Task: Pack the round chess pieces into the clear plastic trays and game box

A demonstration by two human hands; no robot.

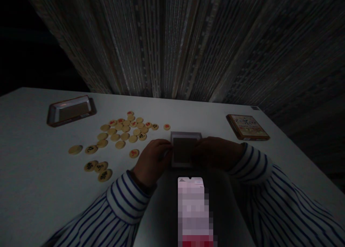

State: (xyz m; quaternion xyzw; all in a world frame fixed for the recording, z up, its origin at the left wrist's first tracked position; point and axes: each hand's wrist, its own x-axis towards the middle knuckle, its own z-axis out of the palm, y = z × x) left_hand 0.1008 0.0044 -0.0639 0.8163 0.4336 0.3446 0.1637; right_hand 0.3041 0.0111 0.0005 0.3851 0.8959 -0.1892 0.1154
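Observation:
A small shallow box (184, 150), pale at the rim with a brown-grey inside, lies in front of me between both hands. My left hand (155, 160) is closed at its left edge, thumb and fingers pinching the side. Over the right edge, my right hand (215, 152) is curled in deep shadow; its fingertips are hard to make out, but they appear to grip that side. To the left of the box, round wooden Chinese chess pieces (125, 136) are scattered, some with red or black characters facing up. One red-marked piece (134, 153) lies near my left hand.
A lit phone (191, 204), partly blurred out, is below the box, closest to me. An open tray (71, 110) stands at the far left of the white table (199, 114). A closed chess box (248, 127) lies at the right. Behind the table hangs a striped curtain (161, 42).

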